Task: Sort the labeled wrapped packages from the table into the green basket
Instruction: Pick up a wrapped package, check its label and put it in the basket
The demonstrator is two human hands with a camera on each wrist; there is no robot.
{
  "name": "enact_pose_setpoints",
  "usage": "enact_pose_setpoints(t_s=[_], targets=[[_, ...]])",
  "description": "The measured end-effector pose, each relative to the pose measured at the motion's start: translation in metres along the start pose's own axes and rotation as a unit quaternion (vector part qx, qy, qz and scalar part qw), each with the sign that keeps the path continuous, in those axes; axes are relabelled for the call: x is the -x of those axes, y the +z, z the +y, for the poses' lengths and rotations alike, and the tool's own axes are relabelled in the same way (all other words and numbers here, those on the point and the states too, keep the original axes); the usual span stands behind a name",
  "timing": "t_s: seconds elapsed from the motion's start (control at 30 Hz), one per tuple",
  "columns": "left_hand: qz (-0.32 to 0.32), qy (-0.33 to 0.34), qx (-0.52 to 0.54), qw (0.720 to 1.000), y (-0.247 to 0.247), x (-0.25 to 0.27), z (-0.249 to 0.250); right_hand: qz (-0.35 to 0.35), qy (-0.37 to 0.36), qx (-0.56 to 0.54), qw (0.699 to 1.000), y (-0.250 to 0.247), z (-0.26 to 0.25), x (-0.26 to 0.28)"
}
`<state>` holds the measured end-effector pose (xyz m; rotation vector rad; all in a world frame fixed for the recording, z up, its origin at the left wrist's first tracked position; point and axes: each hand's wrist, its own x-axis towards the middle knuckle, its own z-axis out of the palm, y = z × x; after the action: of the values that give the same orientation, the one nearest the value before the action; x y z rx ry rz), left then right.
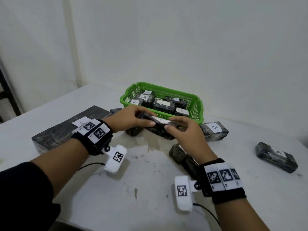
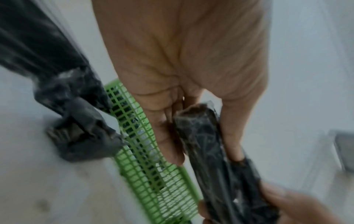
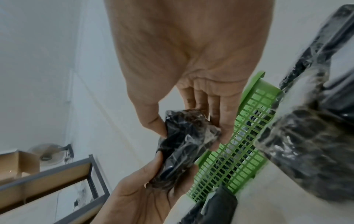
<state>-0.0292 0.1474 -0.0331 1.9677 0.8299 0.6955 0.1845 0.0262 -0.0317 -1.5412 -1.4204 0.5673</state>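
Both hands hold one small dark wrapped package [image 1: 154,121] with a white label, lifted just in front of the green basket [image 1: 194,110]. My left hand [image 1: 141,118] grips its left end, thumb on the near side; my right hand [image 1: 175,125] pinches its right end. In the left wrist view the package [image 2: 203,136] sits between thumb and fingers, beside the basket [image 2: 145,159]. In the right wrist view the package [image 3: 184,144] is held the same way in front of the basket [image 3: 239,144]. The basket holds several packages labeled A and B.
A big dark package labeled A [image 1: 66,129] lies at the left. A B package [image 1: 214,132] sits right of the hands, an A package [image 1: 276,156] far right. More dark packages [image 1: 180,155] lie under and near my right wrist. The table [image 1: 133,189] is white and stained.
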Motion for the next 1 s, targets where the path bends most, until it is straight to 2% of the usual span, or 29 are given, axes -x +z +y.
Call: enact_pose_setpoints(t_s=[0.07,0.17,0.3,0.37,0.43,0.5,0.6,0.73,0.9,1.0], targets=[[0.051,0.01,0.059,0.997,0.006,-0.003,0.005,0.01,-0.002,-0.045,0.999,0.0,0.003,-0.007],[0.059,0.015,0.141,0.988,0.024,-0.008,0.012,0.03,-0.018,-0.079,0.996,0.001,0.008,-0.012],[0.053,0.004,0.322,0.945,0.047,-0.017,0.007,0.076,-0.023,-0.141,0.987,-0.001,0.016,-0.019],[0.079,0.01,0.358,0.93,0.053,-0.021,0.003,0.07,-0.017,-0.168,0.983,-0.002,0.021,-0.023],[0.102,0.011,0.379,0.92,0.057,-0.022,0.001,0.051,-0.004,-0.192,0.98,-0.006,0.025,-0.024],[0.096,-0.003,0.394,0.914,0.056,-0.023,-0.001,0.042,0.007,-0.216,0.975,-0.012,0.03,-0.025],[0.055,-0.029,0.393,0.917,0.054,-0.022,-0.004,0.052,0.009,-0.226,0.973,-0.016,0.036,-0.023],[0.072,-0.043,0.366,0.927,0.061,-0.02,-0.006,0.052,-0.018,-0.205,0.977,-0.013,0.039,-0.02],[0.056,-0.033,0.36,0.931,0.072,-0.016,-0.004,0.068,-0.03,-0.195,0.978,-0.007,0.044,-0.019],[0.083,-0.025,0.353,0.932,0.067,-0.016,-0.007,0.038,-0.023,-0.201,0.979,-0.008,0.044,-0.018]])
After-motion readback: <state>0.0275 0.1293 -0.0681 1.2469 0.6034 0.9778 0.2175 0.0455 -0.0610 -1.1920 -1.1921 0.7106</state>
